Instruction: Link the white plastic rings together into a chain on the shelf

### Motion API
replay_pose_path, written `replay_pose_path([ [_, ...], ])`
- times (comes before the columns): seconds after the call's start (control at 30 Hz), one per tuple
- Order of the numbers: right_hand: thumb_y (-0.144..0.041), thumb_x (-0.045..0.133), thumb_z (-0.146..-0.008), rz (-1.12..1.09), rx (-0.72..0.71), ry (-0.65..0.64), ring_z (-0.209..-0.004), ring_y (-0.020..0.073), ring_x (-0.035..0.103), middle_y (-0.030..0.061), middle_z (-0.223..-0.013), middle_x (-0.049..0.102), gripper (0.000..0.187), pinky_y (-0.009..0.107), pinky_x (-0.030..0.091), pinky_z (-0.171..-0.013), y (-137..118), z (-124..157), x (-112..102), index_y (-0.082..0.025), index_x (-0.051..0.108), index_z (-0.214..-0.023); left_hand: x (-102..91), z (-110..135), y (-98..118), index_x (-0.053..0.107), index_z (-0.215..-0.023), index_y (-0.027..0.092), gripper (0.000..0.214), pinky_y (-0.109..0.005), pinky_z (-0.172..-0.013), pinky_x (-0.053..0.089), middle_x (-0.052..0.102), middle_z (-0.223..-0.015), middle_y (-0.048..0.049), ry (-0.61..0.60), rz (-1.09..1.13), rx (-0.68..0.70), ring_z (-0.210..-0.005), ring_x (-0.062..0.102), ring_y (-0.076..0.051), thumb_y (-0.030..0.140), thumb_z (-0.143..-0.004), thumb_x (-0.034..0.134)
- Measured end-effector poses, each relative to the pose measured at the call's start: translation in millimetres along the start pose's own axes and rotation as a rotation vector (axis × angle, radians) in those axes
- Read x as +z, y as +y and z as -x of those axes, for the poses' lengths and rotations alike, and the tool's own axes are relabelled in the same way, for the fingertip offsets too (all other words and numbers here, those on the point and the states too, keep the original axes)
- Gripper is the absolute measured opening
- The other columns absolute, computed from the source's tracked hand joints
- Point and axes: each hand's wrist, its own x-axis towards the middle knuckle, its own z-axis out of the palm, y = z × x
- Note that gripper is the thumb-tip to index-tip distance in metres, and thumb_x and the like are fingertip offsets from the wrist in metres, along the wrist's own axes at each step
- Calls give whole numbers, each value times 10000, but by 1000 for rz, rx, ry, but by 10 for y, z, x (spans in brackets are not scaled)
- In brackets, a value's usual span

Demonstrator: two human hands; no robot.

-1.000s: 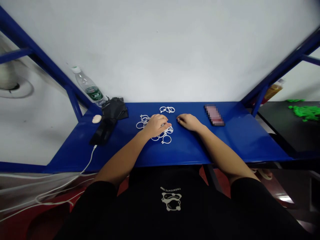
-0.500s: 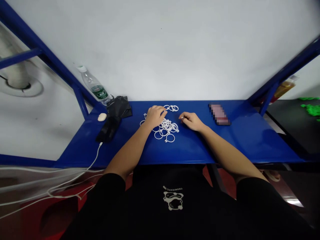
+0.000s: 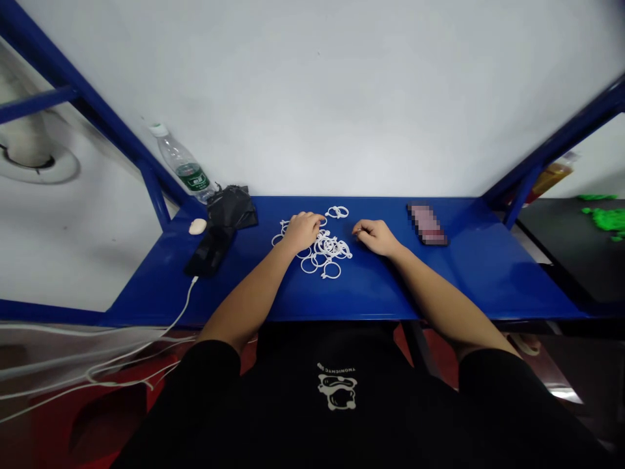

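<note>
A heap of several white plastic rings [image 3: 326,251] lies in the middle of the blue table [image 3: 439,280]. My left hand [image 3: 301,231] rests on the left part of the heap, fingers curled over the rings. A separate small cluster of rings [image 3: 337,212] lies just beyond it. My right hand [image 3: 374,235] sits to the right of the heap, fingers curled in a loose pinch; something small and white may be at its fingertips.
A phone [image 3: 427,224] lies at the right back of the table. At the left back stand a plastic water bottle [image 3: 183,165], a black pouch [image 3: 232,206], a dark phone [image 3: 206,251] with a white cable, and a small pale object [image 3: 197,226]. Green parts [image 3: 605,217] lie on the neighbouring black table.
My left hand went forward over the heap toward the far cluster, then drew back a little. More rings now show in front of it. My right hand has hardly moved.
</note>
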Motion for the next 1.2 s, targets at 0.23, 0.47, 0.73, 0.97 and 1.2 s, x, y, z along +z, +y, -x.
replay_pose_path([
  [0.23,-216,491,-849,12,-34,2,-727,197,681,34,-786,768,239,301,481,-725,-13,-9,-67,-205,719,-778,-61,75,21,703,-1343,205,359,-419,-1038,483,744,-1165,-94,82,4,-80,-1135,641,-281,164,-1011,573],
  [0.47,-162,466,-828,59,-73,45,-780,214,684,54,-817,744,219,319,499,-788,19,-10,-85,-221,647,-720,-106,123,63,802,-1229,299,313,-515,-1028,447,718,-1230,-113,-54,-156,-188,-1184,590,-353,312,-1024,567],
  [0.73,-221,541,-939,83,-54,-31,-771,202,706,58,-1068,815,388,331,532,-785,-107,29,44,-213,676,-1303,-45,107,-9,808,-996,214,239,-504,-948,487,711,-1086,-155,-37,-142,-144,-1064,627,-354,346,-1015,609],
  [0.97,-443,451,-1094,57,-4,38,-862,228,750,64,-1028,817,405,343,543,-822,-84,24,16,-225,680,-1347,-101,120,86,760,-1038,232,180,-447,-995,485,715,-1213,-106,153,47,-117,-1132,649,-300,268,-1042,584],
  [1.2,-447,556,-1037,114,50,200,-912,254,735,97,-1080,806,341,379,561,-849,18,-84,8,-211,754,-1184,-144,117,164,736,-1079,218,171,-395,-910,511,778,-865,-36,233,168,-93,-916,735,-241,365,-1052,652],
])
